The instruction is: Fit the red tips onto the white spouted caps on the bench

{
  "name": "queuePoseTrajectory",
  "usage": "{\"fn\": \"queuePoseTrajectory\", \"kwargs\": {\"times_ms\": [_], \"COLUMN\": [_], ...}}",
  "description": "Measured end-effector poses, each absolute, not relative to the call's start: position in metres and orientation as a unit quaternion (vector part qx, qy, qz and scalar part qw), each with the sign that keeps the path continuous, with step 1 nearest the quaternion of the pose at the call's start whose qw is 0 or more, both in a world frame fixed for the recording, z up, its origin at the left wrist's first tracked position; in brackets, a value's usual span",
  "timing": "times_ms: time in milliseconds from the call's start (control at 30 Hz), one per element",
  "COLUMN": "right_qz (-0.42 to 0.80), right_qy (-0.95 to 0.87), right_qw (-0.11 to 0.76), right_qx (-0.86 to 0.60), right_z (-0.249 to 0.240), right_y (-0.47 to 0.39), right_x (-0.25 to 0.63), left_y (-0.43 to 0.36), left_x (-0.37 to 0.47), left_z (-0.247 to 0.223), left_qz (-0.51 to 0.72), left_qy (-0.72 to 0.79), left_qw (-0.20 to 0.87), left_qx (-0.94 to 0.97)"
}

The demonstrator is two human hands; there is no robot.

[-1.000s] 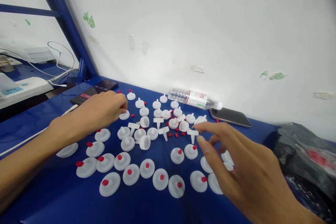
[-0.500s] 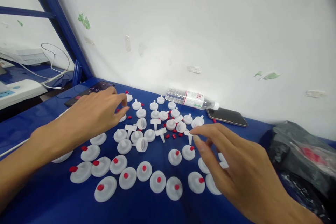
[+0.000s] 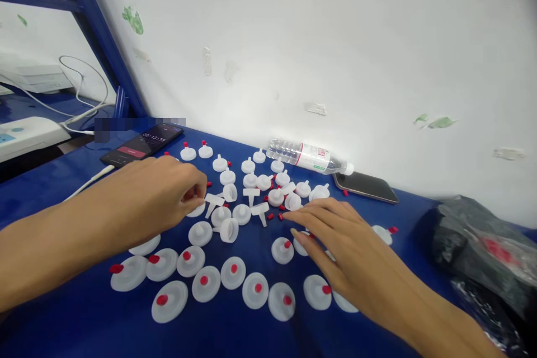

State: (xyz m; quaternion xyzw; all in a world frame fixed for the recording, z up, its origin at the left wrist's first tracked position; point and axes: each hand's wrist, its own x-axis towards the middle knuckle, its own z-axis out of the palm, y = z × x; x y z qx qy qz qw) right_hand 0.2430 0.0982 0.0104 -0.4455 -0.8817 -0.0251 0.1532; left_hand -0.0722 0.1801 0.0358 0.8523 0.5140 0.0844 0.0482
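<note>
Where my left hand (image 3: 157,187) curls: over the left part of the blue worktop (image 3: 235,338), thumb bent in towards the forefinger, just beside a white lid (image 3: 195,211); I cannot tell whether my fingertips pinch anything.
My right hand (image 3: 352,246): right of the worktop's middle, fingers stretched forward, thumb spread away from the forefinger, whose tip is at a loose red tip (image 3: 281,217); touching or just above, I cannot tell.
Red-tipped lids (image 3: 255,295): spaced in a bowed row towards the near edge, nozzles up; two more stand near the far edge, left of the middle.
Bare white lids (image 3: 242,214): crowded from the middle towards the far edge, several tipped onto their sides.
Timer phone (image 3: 155,137): by the far left corner, reading 00:13:59, a white cable (image 3: 90,183) near it.
Clear bottle (image 3: 310,158): lying along the far edge, its cap just beside a dark phone (image 3: 366,186).
Black bag (image 3: 470,240): towards the right edge.
</note>
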Motion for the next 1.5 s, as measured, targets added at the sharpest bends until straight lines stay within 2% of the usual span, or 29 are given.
{"fn": "queuePoseTrajectory", "kwargs": {"times_ms": [67,133,267,500,667,767,933,1033,1400,1500], "right_qz": [-0.012,0.007,0.049,0.113,0.150,0.132,0.063,0.040,0.000,-0.010], "right_qy": [-0.879,-0.872,-0.842,-0.814,-0.781,-0.787,-0.820,-0.829,-0.803,-0.796], "right_qw": [0.159,0.178,0.229,0.346,0.379,0.381,0.323,0.259,-0.003,-0.028], "right_qx": [-0.450,-0.456,-0.486,-0.453,-0.473,-0.467,-0.468,-0.493,-0.596,-0.604], "right_z": [0.011,0.013,0.020,0.031,0.034,0.031,0.020,0.013,0.021,0.019], "right_y": [0.098,0.096,0.090,0.084,0.081,0.081,0.092,0.103,0.137,0.140], "right_x": [0.241,0.239,0.232,0.210,0.205,0.207,0.221,0.229,0.206,0.200], "left_y": [0.178,0.173,0.154,0.135,0.133,0.134,0.139,0.145,0.150,0.147], "left_x": [-0.066,-0.056,-0.032,-0.012,-0.010,-0.008,-0.006,-0.008,-0.018,-0.020], "left_z": [0.043,0.050,0.054,0.037,0.036,0.038,0.041,0.039,0.034,0.035], "left_qz": [0.108,0.189,0.322,0.354,0.380,0.375,0.429,0.441,0.366,0.353], "left_qy": [0.508,0.479,0.371,0.276,0.287,0.310,0.343,0.360,0.436,0.438], "left_qw": [0.022,0.015,0.121,0.273,0.387,0.424,0.405,0.397,0.435,0.361], "left_qx": [0.854,0.857,0.862,0.851,0.790,0.764,0.730,0.720,0.698,0.744]}}
